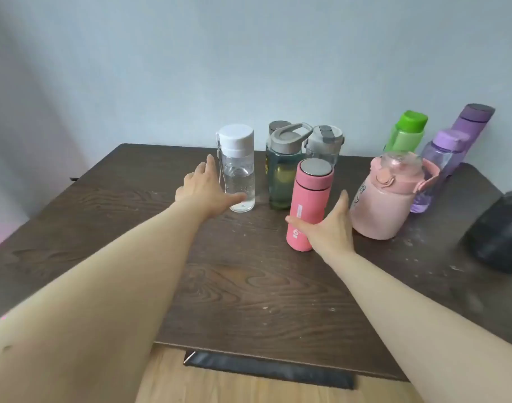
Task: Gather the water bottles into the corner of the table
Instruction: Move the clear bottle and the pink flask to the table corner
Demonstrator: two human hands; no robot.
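Several water bottles stand along the far side of the dark wooden table (249, 292). My left hand (203, 189) is spread against the left side of a clear bottle with a white cap (238, 167), thumb in front of its base, fingers not wrapped around it. My right hand (329, 228) grips the lower part of a pink flask with a metal lid (310, 193), thumb across its front. Behind stand a green-tinted bottle with a grey loop lid (283, 173) and a clear grey-lidded bottle (324, 146). To the right are a big pink jug (385, 205), a green bottle (406, 135), a purple bottle (440, 161) and a tall purple flask (472, 120).
A dark rounded object (502, 231) lies at the table's right edge. A pale wall (249, 68) runs right behind the bottles. The table's far left corner (126, 149) lies left of the clear bottle. A dark strip (266, 370) sits under the near edge, above wooden floor.
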